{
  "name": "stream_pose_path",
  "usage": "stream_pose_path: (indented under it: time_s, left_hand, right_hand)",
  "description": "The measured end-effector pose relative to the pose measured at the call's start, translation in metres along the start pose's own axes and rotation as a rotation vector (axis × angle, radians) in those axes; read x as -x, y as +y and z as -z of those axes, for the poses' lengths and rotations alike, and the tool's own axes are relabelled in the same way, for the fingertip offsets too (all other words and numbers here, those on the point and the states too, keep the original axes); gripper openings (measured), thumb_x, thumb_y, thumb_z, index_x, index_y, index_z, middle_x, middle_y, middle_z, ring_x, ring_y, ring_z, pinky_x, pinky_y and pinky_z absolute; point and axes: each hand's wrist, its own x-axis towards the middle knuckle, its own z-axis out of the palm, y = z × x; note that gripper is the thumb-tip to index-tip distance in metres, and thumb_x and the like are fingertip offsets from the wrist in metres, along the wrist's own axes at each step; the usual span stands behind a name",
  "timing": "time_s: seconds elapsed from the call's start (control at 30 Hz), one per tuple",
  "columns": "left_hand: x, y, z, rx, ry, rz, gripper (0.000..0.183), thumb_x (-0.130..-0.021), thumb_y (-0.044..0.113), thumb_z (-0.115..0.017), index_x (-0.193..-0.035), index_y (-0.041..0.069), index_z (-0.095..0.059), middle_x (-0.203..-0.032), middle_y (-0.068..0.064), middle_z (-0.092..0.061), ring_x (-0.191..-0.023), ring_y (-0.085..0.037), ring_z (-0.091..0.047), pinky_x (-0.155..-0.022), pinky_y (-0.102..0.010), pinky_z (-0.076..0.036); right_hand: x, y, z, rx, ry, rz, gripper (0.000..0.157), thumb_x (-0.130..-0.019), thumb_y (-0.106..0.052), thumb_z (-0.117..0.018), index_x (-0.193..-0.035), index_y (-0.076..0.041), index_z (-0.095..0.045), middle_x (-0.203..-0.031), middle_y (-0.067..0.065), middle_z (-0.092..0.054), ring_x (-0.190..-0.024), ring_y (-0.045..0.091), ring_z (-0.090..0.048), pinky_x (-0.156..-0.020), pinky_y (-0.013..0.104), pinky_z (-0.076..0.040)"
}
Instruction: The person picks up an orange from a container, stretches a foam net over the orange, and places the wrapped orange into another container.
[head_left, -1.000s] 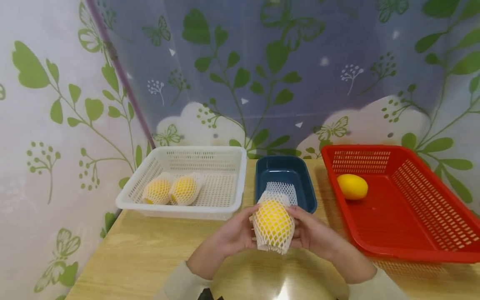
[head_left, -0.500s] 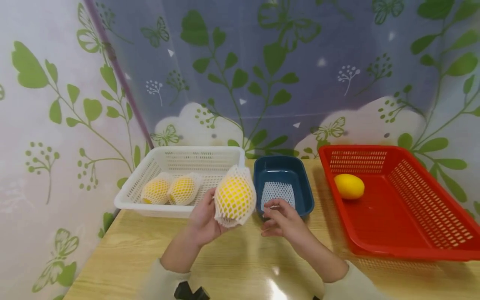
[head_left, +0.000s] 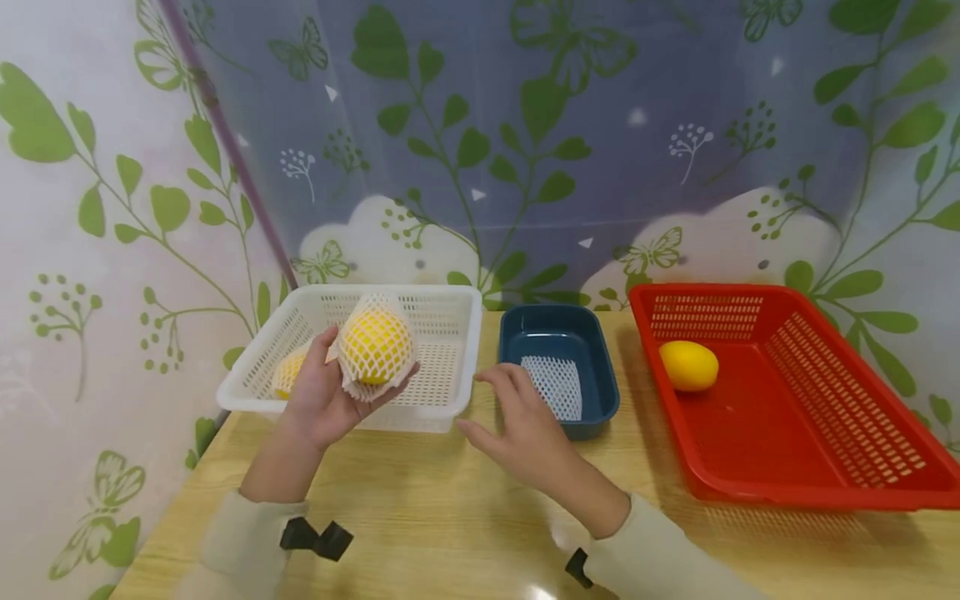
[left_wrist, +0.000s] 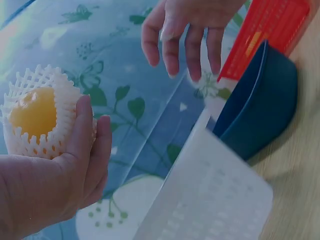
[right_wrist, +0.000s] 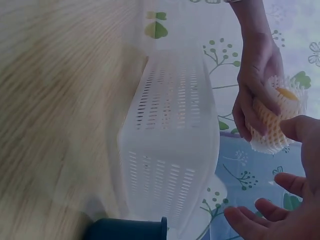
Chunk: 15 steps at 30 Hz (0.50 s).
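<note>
My left hand (head_left: 321,408) holds a yellow oval fruit (head_left: 377,343) in a white foam net, above the white basket (head_left: 442,417). The net's toothed open end and some bare yellow skin of the netted fruit (left_wrist: 35,117) show in the left wrist view. Behind the left hand, another netted fruit (head_left: 288,372) lies in the basket, partly hidden. My right hand (head_left: 525,429) holds nothing. It hovers between the white basket and the dark blue tray (head_left: 609,392), fingers apart and loosely bent. An empty foam net (head_left: 557,387) lies in the tray.
At the right stands a red basket (head_left: 780,487) with one bare yellow fruit (head_left: 688,366) near its left wall. All the containers stand on a wooden table (head_left: 420,508). A leaf-patterned cloth (head_left: 555,167) hangs behind and along the left side.
Both hands held the netted fruit in front of the tray. The right hand let go, and the left hand carried the fruit left over the white basket. The right hand followed a little leftward.
</note>
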Motion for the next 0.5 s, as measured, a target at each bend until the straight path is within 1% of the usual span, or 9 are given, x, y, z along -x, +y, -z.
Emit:
stream_pose_path:
  time_s: [0.03, 0.1, 0.17, 0.23, 0.33, 0.37, 0.47, 0.5]
  left_hand:
    - [0.001, 0.004, 0.002, -0.014, 0.03, -0.009, 0.053, -0.102, 0.05, -0.034, -0.146, 0.019, -0.029, -0.137, -0.01, -0.047, -0.121, -0.039, -0.053, -0.102, -0.044, -0.044]
    - [0.004, 0.01, 0.005, -0.072, 0.093, -0.024, 0.055, -0.102, 0.05, -0.034, -0.145, 0.017, -0.028, -0.132, -0.01, -0.051, -0.115, -0.037, -0.058, -0.095, -0.041, -0.05]
    - [0.006, 0.014, 0.009, -0.165, 0.133, -0.039, 0.057, -0.102, 0.05, -0.033, -0.147, 0.017, -0.022, -0.129, -0.008, -0.053, -0.112, -0.031, -0.06, -0.09, -0.039, -0.053]
    - [0.006, 0.018, 0.013, -0.245, 0.168, -0.047, 0.058, -0.103, 0.049, -0.032, -0.15, 0.018, -0.017, -0.127, -0.005, -0.053, -0.11, -0.026, -0.061, -0.088, -0.039, -0.053]
    - [0.001, 0.022, 0.02, -0.428, 0.209, -0.067, 0.058, -0.104, 0.045, -0.029, -0.153, 0.019, -0.01, -0.126, -0.001, -0.05, -0.11, -0.017, -0.059, -0.088, -0.036, -0.052]
    - [-0.001, 0.023, 0.023, -0.491, 0.236, -0.077, 0.058, -0.104, 0.044, -0.03, -0.153, 0.018, -0.011, -0.125, 0.0, -0.05, -0.108, -0.015, -0.058, -0.088, -0.034, -0.051]
    - [-0.008, 0.029, 0.032, -0.691, 0.336, -0.129, 0.055, -0.104, 0.043, -0.035, -0.148, 0.014, -0.018, -0.117, 0.002, -0.05, -0.101, -0.01, -0.058, -0.084, -0.028, -0.051]
    - [-0.008, 0.032, 0.035, -0.761, 0.38, -0.145, 0.054, -0.103, 0.043, -0.037, -0.145, 0.014, -0.02, -0.115, 0.002, -0.05, -0.099, -0.009, -0.058, -0.083, -0.026, -0.051]
  right_hand:
    - [-0.003, -0.001, -0.003, 0.035, 0.005, 0.026, 0.056, -0.086, -0.035, -0.074, -0.13, -0.009, -0.051, -0.129, 0.011, -0.046, -0.107, 0.025, -0.053, -0.082, 0.042, -0.053]
    - [-0.008, -0.002, -0.009, 0.086, 0.01, 0.05, 0.06, -0.086, -0.04, -0.073, -0.132, -0.011, -0.049, -0.135, 0.014, -0.044, -0.113, 0.029, -0.052, -0.083, 0.044, -0.053]
    - [-0.014, -0.003, -0.014, 0.111, 0.004, 0.048, 0.066, -0.085, -0.046, -0.072, -0.136, -0.012, -0.047, -0.14, 0.016, -0.041, -0.118, 0.031, -0.05, -0.085, 0.047, -0.052]
    - [-0.019, -0.004, -0.019, 0.137, -0.012, 0.03, 0.071, -0.084, -0.051, -0.07, -0.139, -0.013, -0.045, -0.145, 0.016, -0.038, -0.123, 0.034, -0.047, -0.088, 0.051, -0.05]
    - [-0.026, -0.004, -0.025, 0.182, -0.038, 0.006, 0.079, -0.085, -0.058, -0.066, -0.144, -0.012, -0.041, -0.15, 0.017, -0.033, -0.127, 0.037, -0.045, -0.094, 0.055, -0.046]
    - [-0.028, -0.003, -0.027, 0.196, -0.045, -0.001, 0.081, -0.085, -0.059, -0.065, -0.145, -0.011, -0.04, -0.151, 0.017, -0.032, -0.127, 0.037, -0.046, -0.095, 0.056, -0.046]
    - [-0.032, -0.001, -0.034, 0.225, -0.064, -0.026, 0.087, -0.086, -0.062, -0.062, -0.147, -0.005, -0.036, -0.152, 0.019, -0.03, -0.129, 0.038, -0.044, -0.098, 0.055, -0.044]
    - [-0.032, 0.0, -0.036, 0.23, -0.072, -0.034, 0.089, -0.086, -0.062, -0.061, -0.148, -0.003, -0.034, -0.152, 0.019, -0.03, -0.13, 0.037, -0.043, -0.099, 0.054, -0.044]
